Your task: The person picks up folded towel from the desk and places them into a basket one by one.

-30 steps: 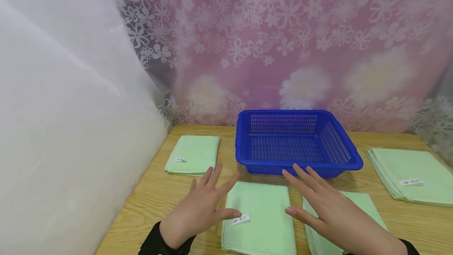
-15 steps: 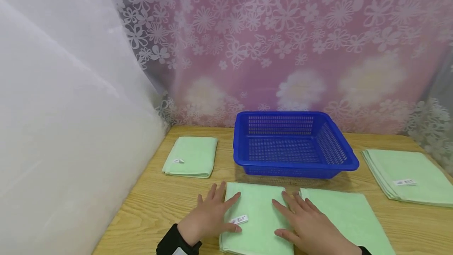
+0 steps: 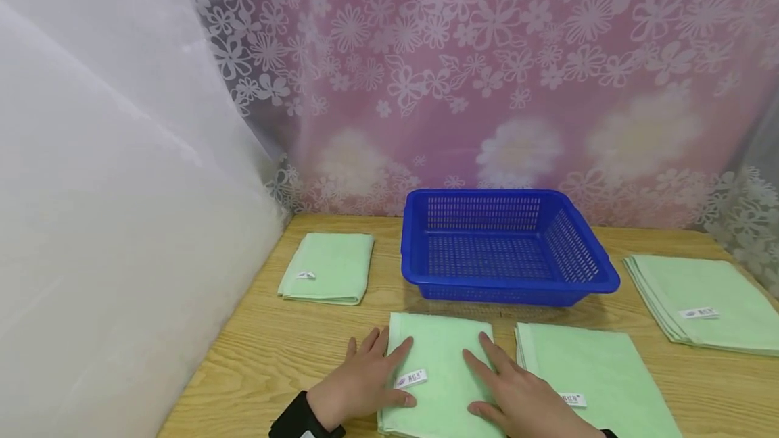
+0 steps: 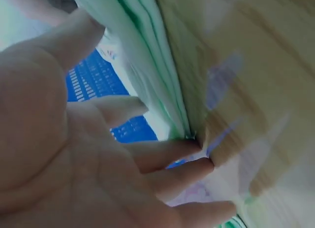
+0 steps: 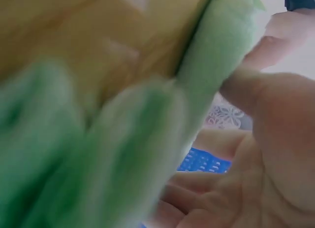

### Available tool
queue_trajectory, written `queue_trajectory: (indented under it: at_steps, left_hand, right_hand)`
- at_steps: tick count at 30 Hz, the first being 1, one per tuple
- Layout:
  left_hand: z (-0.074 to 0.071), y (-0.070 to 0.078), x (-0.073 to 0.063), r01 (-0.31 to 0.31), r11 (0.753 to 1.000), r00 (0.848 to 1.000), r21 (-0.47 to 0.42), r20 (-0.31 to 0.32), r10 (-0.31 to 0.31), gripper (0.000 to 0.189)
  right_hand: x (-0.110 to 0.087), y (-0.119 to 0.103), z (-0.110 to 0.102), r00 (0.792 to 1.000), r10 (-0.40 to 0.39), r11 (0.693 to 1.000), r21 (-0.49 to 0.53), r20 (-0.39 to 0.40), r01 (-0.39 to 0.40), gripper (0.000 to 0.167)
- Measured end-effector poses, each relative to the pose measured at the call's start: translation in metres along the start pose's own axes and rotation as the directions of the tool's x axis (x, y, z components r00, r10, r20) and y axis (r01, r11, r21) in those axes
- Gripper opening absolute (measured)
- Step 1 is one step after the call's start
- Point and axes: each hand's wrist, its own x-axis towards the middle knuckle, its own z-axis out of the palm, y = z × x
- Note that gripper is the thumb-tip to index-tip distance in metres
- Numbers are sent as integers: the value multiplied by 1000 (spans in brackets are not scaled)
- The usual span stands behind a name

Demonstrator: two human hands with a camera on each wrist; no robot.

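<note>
A folded pale green towel [image 3: 447, 343] with a small white label [image 3: 412, 378] lies flat at the front of the table. My left hand [image 3: 359, 384] rests at its left edge, thumb and index finger on top. The other fingertips reach down to the wood beside the edge in the left wrist view, where the towel's folded layers [image 4: 147, 46] show. On the right side of the same towel, my right hand [image 3: 517, 394] touches the top with spread fingers. The right wrist view shows its thumb [image 5: 246, 90] at the towel's rolled-looking side [image 5: 216, 55]. Neither hand grips anything.
Right of this towel lies another folded green towel [image 3: 602, 363], partly behind the right hand. A blue perforated basket [image 3: 511, 289] stands behind them. More folded towels lie at the back left [image 3: 331, 265] and far right [image 3: 706, 296]. A pink flowered curtain [image 3: 426, 86] hangs behind the table.
Both hands have come down from above onto the front towel, the left moving right and the right moving left. The right towel's label has come into view. The towels and basket stay in place.
</note>
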Motion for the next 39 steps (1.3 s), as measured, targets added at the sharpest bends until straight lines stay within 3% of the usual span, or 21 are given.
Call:
queue_trajectory:
  at_steps: [8,11,14,20,24,29,34,39]
  left_hand:
    - [5,8,-2,-50,997,994,56,-98,55,84]
    - [6,11,-2,-54,998,989,35,-133,58,80]
    - [7,12,-2,-63,997,988,-40,-141,57,76]
    - [9,11,-3,-41,963,997,-265,-80,21,68]
    - [10,10,-4,-52,953,996,-298,-86,28,70]
    - [9,11,-8,-74,958,992,-278,-116,43,73]
    - [1,13,-18,-62,966,990,-251,-135,28,74]
    - [-27,20,-34,-76,952,989,-297,-146,34,77]
  right_hand:
    - [5,-12,5,993,-24,999,42,-116,30,62]
    - [6,-16,6,986,-13,999,42,-167,20,59]
    - [7,-18,7,980,14,999,48,-198,-4,56]
    - [7,-18,8,987,29,995,100,-158,-13,42]
    - [8,-17,7,990,8,995,99,-142,6,37]
    - [8,-17,3,992,-10,994,108,-128,24,38]
    - [4,-24,-6,985,-57,995,66,-165,69,40]
    - [-1,-38,-33,974,-67,996,48,-216,79,42]
